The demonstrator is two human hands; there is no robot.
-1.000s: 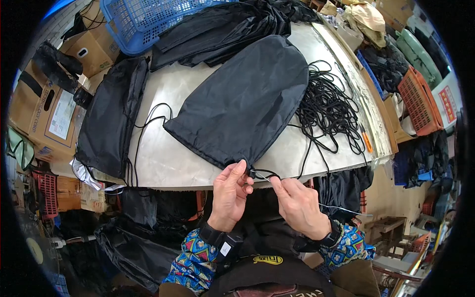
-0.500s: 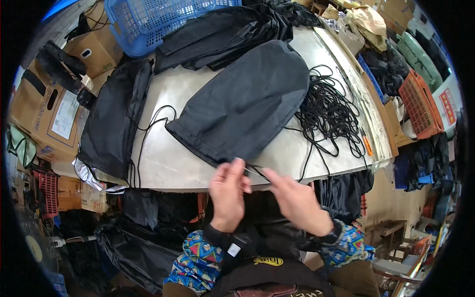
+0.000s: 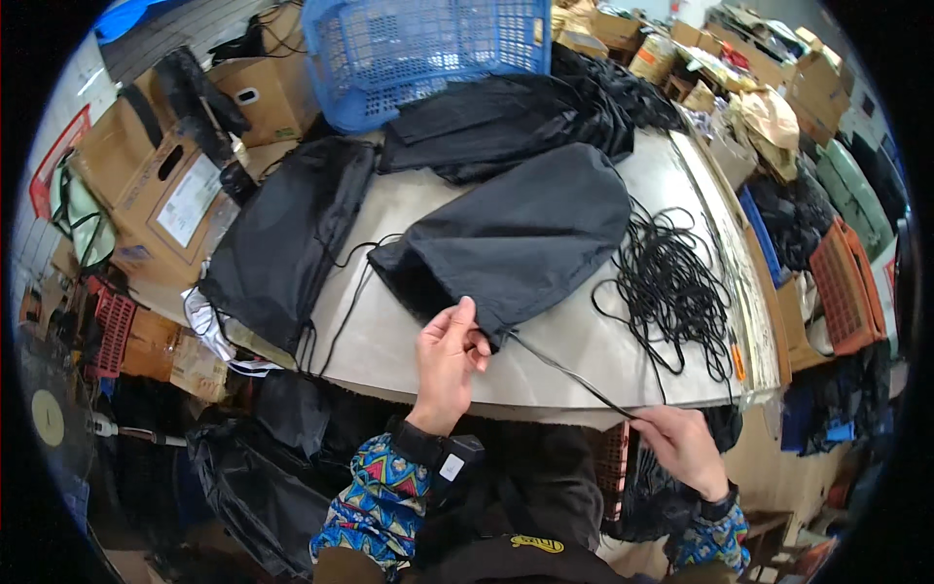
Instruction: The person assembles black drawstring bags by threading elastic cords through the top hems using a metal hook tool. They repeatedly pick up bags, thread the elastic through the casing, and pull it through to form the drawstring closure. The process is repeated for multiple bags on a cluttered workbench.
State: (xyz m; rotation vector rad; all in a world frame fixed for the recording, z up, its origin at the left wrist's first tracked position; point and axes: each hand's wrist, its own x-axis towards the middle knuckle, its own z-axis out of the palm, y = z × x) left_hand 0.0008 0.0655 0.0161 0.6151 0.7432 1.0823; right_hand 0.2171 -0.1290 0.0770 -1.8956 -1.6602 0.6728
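A black fabric drawstring bag point(image 3: 525, 243) lies on the pale tabletop point(image 3: 375, 341), its mouth gaping toward me at the lower left. My left hand point(image 3: 445, 370) pinches the bag's edge near the bottom corner, thumb on top. From that corner a thin dark cord point(image 3: 569, 373) stretches tight down to the right, over the table's front edge. Its other end is gripped between the fingers of my right hand point(image 3: 686, 450). Beside the bag, on the right, lies a tangled heap of black cord point(image 3: 676, 282).
Another black bag point(image 3: 292, 243) with loose cords lies at the left. Black fabric point(image 3: 496, 117) is piled at the back before a blue plastic basket point(image 3: 428, 49). An orange-handled tool point(image 3: 737, 360) rests at the right edge. Cardboard boxes point(image 3: 161, 200) stand far left.
My right hand has moved away from my left, down and to the right, drawing the cord out from the bag's corner. The bag's mouth now gapes wider, and the view has shifted.
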